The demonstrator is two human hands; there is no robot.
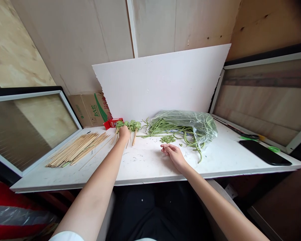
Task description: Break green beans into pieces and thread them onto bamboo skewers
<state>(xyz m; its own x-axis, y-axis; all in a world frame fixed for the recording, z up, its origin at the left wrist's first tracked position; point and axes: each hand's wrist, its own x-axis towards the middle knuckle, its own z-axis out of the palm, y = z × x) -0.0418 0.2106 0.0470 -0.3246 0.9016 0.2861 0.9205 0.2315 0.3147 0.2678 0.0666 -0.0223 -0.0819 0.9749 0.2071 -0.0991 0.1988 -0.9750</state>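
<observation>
With its fingertips hidden, my left hand [124,133] is among the bean skewers [134,125], bare sticks [76,149] at its 8 o'clock. My right hand [174,154] is half-curled, with chopped beans [168,139] at its 11 o'clock, a bag of long beans [182,123] at 1 and a phone [265,152] at 3. I cannot tell whether either hand grips anything.

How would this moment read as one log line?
left hand: at bean skewers, grip hidden | right hand: near cut bean pieces, fingers curled | nearby: bare sticks, bagged long beans
</observation>
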